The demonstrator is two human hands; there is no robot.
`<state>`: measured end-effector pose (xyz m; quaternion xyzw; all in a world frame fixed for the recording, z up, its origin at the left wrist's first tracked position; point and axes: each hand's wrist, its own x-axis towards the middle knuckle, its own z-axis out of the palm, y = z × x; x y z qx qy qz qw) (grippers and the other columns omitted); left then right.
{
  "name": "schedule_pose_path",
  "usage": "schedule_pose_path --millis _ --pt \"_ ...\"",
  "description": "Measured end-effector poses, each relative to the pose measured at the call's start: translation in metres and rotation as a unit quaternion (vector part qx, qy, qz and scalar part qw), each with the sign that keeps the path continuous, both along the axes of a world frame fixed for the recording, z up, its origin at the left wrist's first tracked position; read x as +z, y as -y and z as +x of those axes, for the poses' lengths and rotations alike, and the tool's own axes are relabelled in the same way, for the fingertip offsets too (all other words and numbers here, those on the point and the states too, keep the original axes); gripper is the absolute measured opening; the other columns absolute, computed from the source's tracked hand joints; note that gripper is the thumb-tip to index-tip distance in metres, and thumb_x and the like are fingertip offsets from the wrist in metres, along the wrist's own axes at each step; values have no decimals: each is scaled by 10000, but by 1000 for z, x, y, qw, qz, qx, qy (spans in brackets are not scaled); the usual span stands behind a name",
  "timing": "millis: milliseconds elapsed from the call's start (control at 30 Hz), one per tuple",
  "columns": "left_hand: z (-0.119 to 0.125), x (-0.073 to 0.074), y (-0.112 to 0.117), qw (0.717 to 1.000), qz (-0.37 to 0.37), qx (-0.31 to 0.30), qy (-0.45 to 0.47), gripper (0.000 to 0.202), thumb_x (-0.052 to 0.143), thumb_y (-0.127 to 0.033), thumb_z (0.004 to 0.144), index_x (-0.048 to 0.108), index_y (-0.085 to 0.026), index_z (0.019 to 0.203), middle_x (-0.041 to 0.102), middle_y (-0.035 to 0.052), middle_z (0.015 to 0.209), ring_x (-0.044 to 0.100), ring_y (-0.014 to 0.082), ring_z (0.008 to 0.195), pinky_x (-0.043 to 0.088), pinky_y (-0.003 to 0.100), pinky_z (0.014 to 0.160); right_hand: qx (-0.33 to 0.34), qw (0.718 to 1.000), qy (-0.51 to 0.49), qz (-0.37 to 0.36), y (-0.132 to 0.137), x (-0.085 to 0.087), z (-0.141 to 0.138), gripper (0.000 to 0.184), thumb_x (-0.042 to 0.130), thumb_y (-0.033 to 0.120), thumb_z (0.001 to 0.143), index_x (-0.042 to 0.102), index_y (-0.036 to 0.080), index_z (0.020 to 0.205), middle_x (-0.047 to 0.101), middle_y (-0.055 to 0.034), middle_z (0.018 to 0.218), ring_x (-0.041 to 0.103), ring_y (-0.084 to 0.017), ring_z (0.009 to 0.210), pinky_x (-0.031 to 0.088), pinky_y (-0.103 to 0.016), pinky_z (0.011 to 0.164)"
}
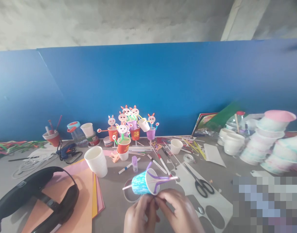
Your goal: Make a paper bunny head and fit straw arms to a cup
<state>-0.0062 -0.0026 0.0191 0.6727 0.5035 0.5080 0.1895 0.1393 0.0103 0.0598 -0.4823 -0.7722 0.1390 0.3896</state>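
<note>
Both hands meet low in the middle of the view. My left hand (138, 215) and my right hand (181, 212) are closed, pinching the ends of a purple pipe cleaner (160, 178) at the rim of a blue-coloured paper cup (142, 185). The cup lies on its side above the table, mouth toward me. A thin pink-white straw (174, 178) runs through the cup and sticks out on both sides. Under the cup lies a ring of clear tape (127, 195).
Black scissors (201, 186) lie to the right on a white sheet with round cut-outs (211, 207). A stack of white cups (97, 160), marker pens (160, 163), finished bunny cups (124, 139), a glue gun (67, 151), orange paper (85, 191), a black headset (39, 197) and stacked cups (272, 139) surround them.
</note>
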Motion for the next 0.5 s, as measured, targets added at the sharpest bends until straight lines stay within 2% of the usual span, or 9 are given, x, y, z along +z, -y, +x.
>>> schedule_pose_path --millis 233,333,500 --pt "-1 3 2 999 -26 -12 37 273 459 -324 1003 607 -231 794 663 -51 532 650 95 419 490 152 516 11 1000 -20 -21 1 0 1 229 505 179 923 674 255 790 766 13 737 733 -173 654 549 -231 609" --pt "-1 4 2 999 -27 -16 44 256 475 -332 996 614 -230 807 677 -43 574 651 95 417 494 157 511 8 1000 -20 -18 1 -2 1 216 505 169 914 672 248 802 761 7 742 729 -177 660 553 -241 610" --pt "-1 6 1 999 -13 -14 38 206 482 -273 974 616 -233 822 679 -54 586 650 90 418 487 155 514 5 1000 5 1 1 -2 1 225 490 137 907 647 244 787 744 11 722 716 -178 640 546 -251 585"
